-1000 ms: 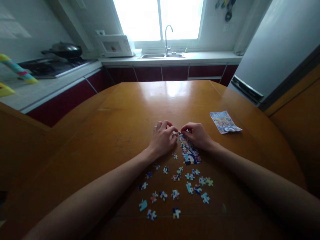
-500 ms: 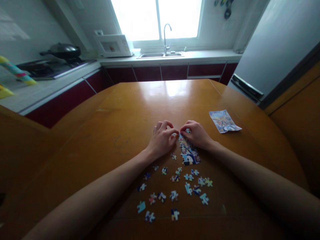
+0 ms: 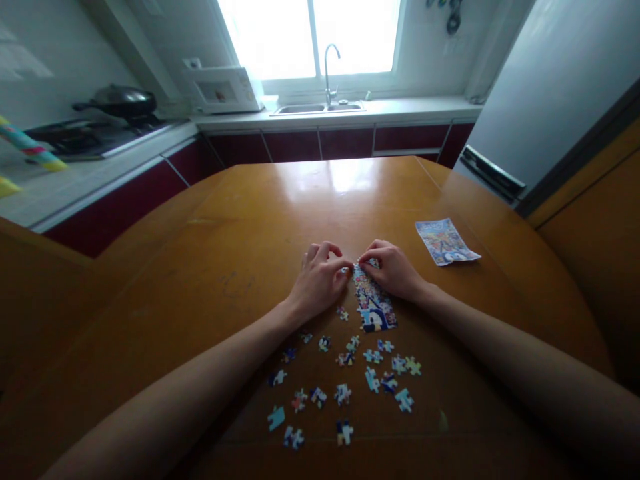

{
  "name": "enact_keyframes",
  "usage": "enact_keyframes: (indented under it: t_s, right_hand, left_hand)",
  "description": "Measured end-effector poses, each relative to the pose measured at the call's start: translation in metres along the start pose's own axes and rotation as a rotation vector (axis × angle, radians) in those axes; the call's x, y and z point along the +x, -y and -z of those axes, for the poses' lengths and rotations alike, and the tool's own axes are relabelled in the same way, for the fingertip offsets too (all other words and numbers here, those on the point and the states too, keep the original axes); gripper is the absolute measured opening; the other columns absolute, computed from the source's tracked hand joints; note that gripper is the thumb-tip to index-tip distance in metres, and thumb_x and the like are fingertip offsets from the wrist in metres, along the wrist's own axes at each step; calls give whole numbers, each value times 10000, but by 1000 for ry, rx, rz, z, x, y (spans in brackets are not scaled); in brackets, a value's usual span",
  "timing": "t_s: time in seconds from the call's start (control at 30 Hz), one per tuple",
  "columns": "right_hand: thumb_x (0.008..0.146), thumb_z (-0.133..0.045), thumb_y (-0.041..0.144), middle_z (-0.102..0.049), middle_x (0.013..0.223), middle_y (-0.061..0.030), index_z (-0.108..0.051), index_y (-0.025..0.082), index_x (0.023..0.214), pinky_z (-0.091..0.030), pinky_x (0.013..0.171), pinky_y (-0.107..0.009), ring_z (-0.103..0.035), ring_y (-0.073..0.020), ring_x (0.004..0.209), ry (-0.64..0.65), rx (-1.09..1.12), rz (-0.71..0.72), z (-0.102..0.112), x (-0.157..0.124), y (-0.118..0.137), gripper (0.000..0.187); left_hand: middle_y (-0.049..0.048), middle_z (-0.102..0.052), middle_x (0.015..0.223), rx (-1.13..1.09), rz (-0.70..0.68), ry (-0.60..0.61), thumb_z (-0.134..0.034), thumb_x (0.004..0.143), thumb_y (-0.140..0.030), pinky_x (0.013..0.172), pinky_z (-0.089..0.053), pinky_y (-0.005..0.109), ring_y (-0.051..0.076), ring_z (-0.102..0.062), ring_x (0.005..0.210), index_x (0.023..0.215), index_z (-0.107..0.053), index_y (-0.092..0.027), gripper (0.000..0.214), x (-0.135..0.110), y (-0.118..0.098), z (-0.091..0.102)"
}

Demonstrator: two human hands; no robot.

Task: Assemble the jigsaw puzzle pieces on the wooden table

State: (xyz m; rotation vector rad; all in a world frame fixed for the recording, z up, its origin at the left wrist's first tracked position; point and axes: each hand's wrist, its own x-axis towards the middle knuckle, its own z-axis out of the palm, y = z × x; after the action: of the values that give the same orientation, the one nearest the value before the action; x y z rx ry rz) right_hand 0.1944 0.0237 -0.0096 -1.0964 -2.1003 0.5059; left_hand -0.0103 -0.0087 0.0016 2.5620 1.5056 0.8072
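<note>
A joined strip of jigsaw puzzle [image 3: 375, 303] lies on the brown table, with a blue dog face at its near end. My left hand [image 3: 323, 277] is at the strip's far left corner, thumb and forefinger pinched on a small puzzle piece, mostly hidden by the fingers. Across from it, my right hand [image 3: 390, 267] rests over the far right end, its thumb and forefinger closed at the strip's top edge. One loose puzzle piece [image 3: 343, 313] sits just left of the strip. Several more loose pieces [image 3: 343, 395] are scattered nearer to me.
A creased picture sheet [image 3: 447, 241] lies on the table [image 3: 280, 213] to the right. Beyond the table's far edge run a counter with a sink [image 3: 300, 109], a white microwave [image 3: 225, 90] and a stove with a black pan [image 3: 123, 101]. A fridge [image 3: 550, 100] stands at the right.
My left fingertips have edged closer to the strip's corner, and the piece's orange patch is less visible. Both hands stay at the far end; the whole view has shifted slightly.
</note>
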Motion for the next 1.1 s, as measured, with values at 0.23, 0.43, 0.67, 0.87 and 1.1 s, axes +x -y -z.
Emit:
enact_keyframes:
  t_s: [0.23, 0.43, 0.67, 0.87, 1.1]
  right_hand:
    - [827, -649, 141, -649, 841, -66, -764, 177, 800, -469, 768, -317, -590, -184, 821, 1, 3, 10, 0, -1, 1, 124]
    - [763, -580, 17, -636, 851, -51, -774, 202, 788, -474, 776, -315, -583, -182, 836, -9, 17, 37, -1, -3, -1, 269]
    - [764, -566, 2, -635, 856, -53, -784, 211, 764, -478, 791, -321, -584, -181, 834, -5, 25, 61, -2, -4, -3, 302]
    - [767, -560, -1, -635, 859, -57, -779, 200, 750, -480, 802, -318, -587, -181, 844, -3, 11, 72, -2, -4, -2, 298]
    - [765, -549, -6, -635, 850, -54, -773, 195, 741, -480, 787, -307, -592, -177, 830, -21, 31, 58, -1, -4, 2, 302]
  left_hand:
    - [70, -577, 1113, 1, -9, -8, -647, 901, -301, 932, -456, 449, 254, -460, 1045, 988, -758, -290, 141, -1, 1, 0]
    - [69, -577, 1109, 7, -13, -8, -642, 904, -297, 937, -456, 444, 253, -459, 1051, 982, -762, -296, 142, -1, 0, 1]
    - [71, -577, 1106, -11, -17, -25, -644, 901, -280, 942, -467, 443, 251, -461, 1052, 982, -764, -292, 146, -1, 0, 0]
    - [65, -580, 1111, -36, -33, -26, -649, 899, -286, 942, -472, 448, 251, -458, 1051, 918, -781, -300, 134, -1, 0, 1]
    - [70, -580, 1111, -33, -31, -15, -636, 900, -254, 951, -478, 454, 251, -458, 1049, 927, -777, -289, 148, 0, -1, 2]
